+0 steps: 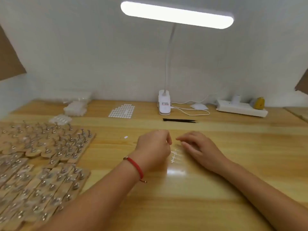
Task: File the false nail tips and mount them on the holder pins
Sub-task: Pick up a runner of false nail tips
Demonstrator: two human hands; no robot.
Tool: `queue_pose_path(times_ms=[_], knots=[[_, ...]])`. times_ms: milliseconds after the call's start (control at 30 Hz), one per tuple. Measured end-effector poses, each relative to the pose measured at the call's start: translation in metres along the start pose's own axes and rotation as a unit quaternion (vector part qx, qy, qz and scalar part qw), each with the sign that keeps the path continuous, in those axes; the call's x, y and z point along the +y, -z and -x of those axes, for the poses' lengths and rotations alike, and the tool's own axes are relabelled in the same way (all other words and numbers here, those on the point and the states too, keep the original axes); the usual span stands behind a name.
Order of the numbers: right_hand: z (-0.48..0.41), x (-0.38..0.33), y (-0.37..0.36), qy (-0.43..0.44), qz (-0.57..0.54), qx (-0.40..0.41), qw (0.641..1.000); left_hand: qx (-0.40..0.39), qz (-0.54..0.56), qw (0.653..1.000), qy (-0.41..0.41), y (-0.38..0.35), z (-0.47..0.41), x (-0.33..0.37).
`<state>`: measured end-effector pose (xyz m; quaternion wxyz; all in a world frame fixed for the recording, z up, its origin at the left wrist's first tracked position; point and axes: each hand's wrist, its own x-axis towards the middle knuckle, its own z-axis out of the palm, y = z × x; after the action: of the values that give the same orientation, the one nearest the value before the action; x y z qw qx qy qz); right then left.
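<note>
One nail-tip strip (174, 157); left hand (152, 148) fingers curled, grip unclear; right hand (199, 147) fingers loosely straight.

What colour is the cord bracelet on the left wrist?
The bracelet is red; the head view shows it.

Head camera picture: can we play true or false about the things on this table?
1. The lamp is switched on. True.
2. The black tweezers lie between the two hands. False: they lie farther back, near the lamp's clip base.
3. The red bracelet is on the right wrist. False: it is on the left wrist.
4. The holder pins stand at the left of the table. True.
5. The sheet of white dots lies right of the lamp's clip base. False: it lies left of it.
</note>
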<state>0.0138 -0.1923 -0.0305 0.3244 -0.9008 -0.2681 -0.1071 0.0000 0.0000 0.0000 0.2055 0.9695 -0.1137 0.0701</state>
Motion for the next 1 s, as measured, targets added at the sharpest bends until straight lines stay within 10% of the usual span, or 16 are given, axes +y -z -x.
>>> queue_pose_path(times_ms=[400,667,1000], knots=[[0.006,0.000,-0.001,0.023,0.037,-0.021,0.999,-0.019,-0.036,0.995,-0.094,0.060,0.025,-0.053],[0.005,-0.006,-0.001,0.021,0.038,-0.023,0.999,-0.171,-0.345,0.913,0.132,0.120,0.009,-0.151],[0.005,-0.008,0.000,0.018,0.044,-0.029,0.998,-0.159,-0.295,0.942,0.012,0.104,0.006,-0.141]])
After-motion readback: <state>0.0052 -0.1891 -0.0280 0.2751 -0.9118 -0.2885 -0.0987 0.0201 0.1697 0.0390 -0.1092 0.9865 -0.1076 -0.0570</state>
